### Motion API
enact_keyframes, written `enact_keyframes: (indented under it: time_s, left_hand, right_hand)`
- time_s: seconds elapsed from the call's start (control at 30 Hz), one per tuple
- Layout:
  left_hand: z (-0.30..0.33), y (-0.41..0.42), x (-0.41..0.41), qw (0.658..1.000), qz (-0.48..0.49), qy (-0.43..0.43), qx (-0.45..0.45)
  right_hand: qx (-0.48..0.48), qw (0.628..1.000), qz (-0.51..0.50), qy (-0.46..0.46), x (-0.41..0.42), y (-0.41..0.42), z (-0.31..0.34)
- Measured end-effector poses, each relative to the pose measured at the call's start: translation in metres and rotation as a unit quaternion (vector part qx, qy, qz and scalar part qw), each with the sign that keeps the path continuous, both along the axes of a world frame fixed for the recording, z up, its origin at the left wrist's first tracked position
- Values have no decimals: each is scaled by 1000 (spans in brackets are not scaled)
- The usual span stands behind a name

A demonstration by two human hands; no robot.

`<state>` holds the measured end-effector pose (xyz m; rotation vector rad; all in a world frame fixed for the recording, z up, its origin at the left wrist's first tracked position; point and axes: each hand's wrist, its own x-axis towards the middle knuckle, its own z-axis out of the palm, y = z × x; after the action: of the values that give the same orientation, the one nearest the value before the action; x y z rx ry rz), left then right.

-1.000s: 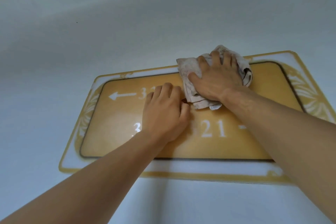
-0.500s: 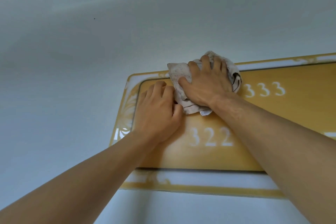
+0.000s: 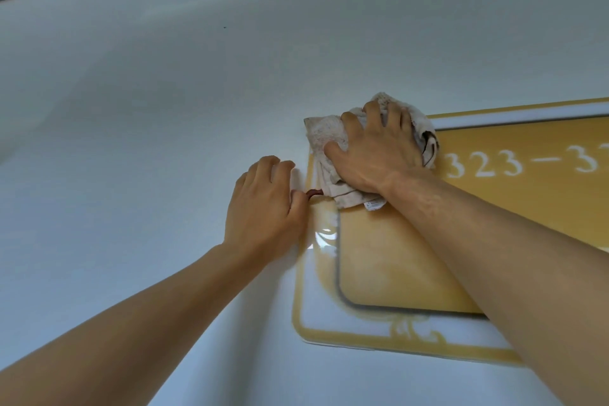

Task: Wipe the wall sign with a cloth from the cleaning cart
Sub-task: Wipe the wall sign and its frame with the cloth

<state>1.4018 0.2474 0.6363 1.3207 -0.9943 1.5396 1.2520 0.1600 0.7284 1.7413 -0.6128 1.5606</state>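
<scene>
Pressing cloth on sign corner, right hand flat, sign's length running rightward, left hand curled on wall.

Both arms reach up, right hand spread flat (left hand loosely curled).

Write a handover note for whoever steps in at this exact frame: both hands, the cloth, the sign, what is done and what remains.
Right hand: fingers spread, pressing the crumpled off-white cloth onto the top left corner of the gold, white-bordered wall sign.
Left hand: on the white wall at the sign's left edge, fingers curled; contents unclear.
Done: wiping underway.
Left: cannot tell which areas are clean.
</scene>
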Motion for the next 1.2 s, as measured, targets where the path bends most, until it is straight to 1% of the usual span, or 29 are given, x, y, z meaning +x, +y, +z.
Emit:
enact_keyframes:
  time_s: [0.07,0.17,0.2,0.3,0.43,0.57,0.77,0.97,1.1,1.2]
  left_hand:
    - [-3,8,16,1000,-8,2,9]
    - [-8,16,36,999,-10,-32,33]
    - [-9,17,41,999,-24,-32,31]
    - [-7,18,51,997,-80,1,9]
    - [-5,15,57,994,-108,17,-7]
    - [-11,15,59,995,-100,17,-6]
    - [-22,19,70,997,-42,22,59]
    - [-46,18,67,996,-16,45,77]
    - [-69,18,68,995,-11,52,83]
    - [-81,17,65,994,-14,63,90]
  right_hand:
    - [1,1000,-1,-1,12,6,1]
    - [2,1000,-1,6,30,17,2]
    - [-3,1000,-3,7,36,20,2]
    - [-8,1000,-4,6,48,24,3]
    - [-5,1000,1,5,49,23,4]
    - [-6,1000,6,23,47,22,2]
    - [1,999,18,50,38,24,1]
    - [-17,998,0,68,34,20,-2]
    - [-53,995,3,81,34,19,-14]
    - [-60,994,11,92,33,19,-28]
